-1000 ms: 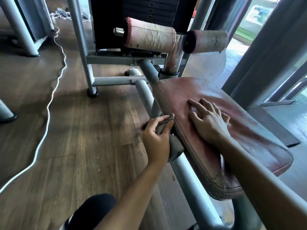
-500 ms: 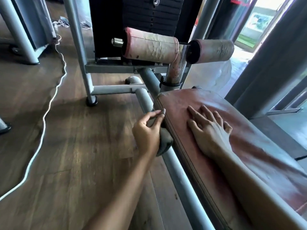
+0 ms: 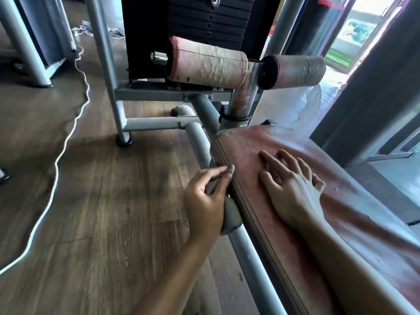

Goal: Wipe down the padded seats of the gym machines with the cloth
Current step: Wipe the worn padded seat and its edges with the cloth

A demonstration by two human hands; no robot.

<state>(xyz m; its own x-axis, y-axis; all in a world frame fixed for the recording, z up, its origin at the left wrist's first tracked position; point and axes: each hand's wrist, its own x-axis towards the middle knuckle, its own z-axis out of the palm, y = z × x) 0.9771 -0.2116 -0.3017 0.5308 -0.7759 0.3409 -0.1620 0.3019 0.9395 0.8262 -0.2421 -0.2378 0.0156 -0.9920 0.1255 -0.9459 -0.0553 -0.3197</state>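
From your head camera, your left hand point(image 3: 205, 201) is clenching a grey cloth point(image 3: 229, 212), pressing it against the side edge of the worn red padded seat point(image 3: 245, 144). The cloth is bunching between that grip and the seat's stitched seam, just above the grey frame tube point(image 3: 247, 248). To the right of the grip, your right hand point(image 3: 293, 189) is lying flat and released on the seat top, holding nothing. Beyond the grip, two cracked roller pads point(image 3: 204, 67) are jutting out. The cloth is likely to slip down onto the tube, since only a small fold is meeting the narrow edge, and the seat's peeling corner could snag it.
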